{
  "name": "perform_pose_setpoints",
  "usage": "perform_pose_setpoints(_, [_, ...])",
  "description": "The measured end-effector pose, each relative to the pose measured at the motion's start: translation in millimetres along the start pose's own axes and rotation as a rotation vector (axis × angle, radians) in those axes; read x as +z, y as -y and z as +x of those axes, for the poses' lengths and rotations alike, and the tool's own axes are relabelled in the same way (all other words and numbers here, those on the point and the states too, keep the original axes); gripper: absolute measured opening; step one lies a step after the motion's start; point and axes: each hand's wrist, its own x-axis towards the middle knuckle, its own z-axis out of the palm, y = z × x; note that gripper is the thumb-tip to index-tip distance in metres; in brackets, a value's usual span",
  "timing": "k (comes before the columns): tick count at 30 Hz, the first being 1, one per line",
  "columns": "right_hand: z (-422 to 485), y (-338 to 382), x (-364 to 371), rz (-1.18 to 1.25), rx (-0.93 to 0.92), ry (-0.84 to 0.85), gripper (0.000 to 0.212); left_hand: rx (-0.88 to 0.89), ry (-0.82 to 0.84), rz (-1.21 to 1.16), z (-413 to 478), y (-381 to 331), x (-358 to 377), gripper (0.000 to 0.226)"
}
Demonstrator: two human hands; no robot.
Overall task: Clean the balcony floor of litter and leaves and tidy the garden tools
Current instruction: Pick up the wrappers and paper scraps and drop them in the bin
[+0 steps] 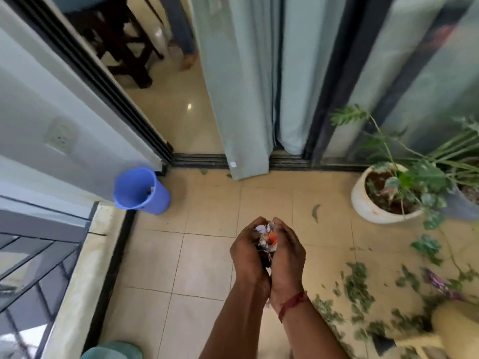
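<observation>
L hand, R hand cupping litter (wrappers), blue bin fwd-left

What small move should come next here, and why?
Probably carry the crumpled colourful wrappers, cupped between the left hand and right hand, to the open blue plastic bucket ahead-left, which seems to hold scraps already. Green leaves lie scattered on the beige tiled floor.

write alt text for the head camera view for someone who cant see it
Seen from above, a person's left hand and right hand cup a wad of crumpled litter together over a tiled balcony floor. A blue bucket stands ahead to the left by the sliding door, and green leaves lie scattered on the right near a white plant pot.
</observation>
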Motion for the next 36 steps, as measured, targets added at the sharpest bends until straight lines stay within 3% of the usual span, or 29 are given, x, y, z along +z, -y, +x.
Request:
perform_pose_setpoints(3, [-12.8,-23.4,56.1,-0.124,0.021,0.092,0.020,0.001,-0.004,-0.193,5.5,-51.0,-27.8,0.007])
perform_pose_setpoints(5, [-17.1,-47.9,93.7,-0.251,0.049,0.129,0.021,-0.014,-0.123,-0.287,14.8,-84.8,-52.9,0.014])
perform_pose_setpoints(9, [-20.9,-104.7,186.0,-0.417,0.110,0.227,0.016,0.045,-0.238,-0.261,51.8,-164.8,-110.7,0.019])
perform_pose_setpoints(16, [30.9,-248.9,372.8,-0.606,0.200,0.314,0.010,-0.044,-0.504,-0.236,199.0,-309.8,-242.0,0.019])
perform_pose_setpoints(22, [115.5,-380.7,497.4,-0.771,0.284,0.344,0.013,-0.002,-0.716,-0.245,344.0,-385.0,-341.3,0.016])
perform_pose_setpoints(26, [167.3,-442.9,540.2,-0.825,0.305,0.309,0.009,-0.020,-0.714,-0.266,418.8,-406.9,-378.7,0.013])
perform_pose_setpoints(28, [184.7,-460.3,552.5,-0.737,0.364,0.232,0.007,-0.067,-0.681,-0.246,447.7,-411.4,-389.7,0.020])
perform_pose_setpoints(33, [213.8,-479.3,564.6,-0.605,0.418,0.215,0.021,-0.188,-0.439,-0.221,480.4,-422.4,-406.0,0.061])
perform_pose_setpoints(36, [222.6,-473.2,568.5,-0.628,0.473,0.207,0.021,-0.187,-0.439,-0.220,474.2,-435.0,-404.0,0.050])
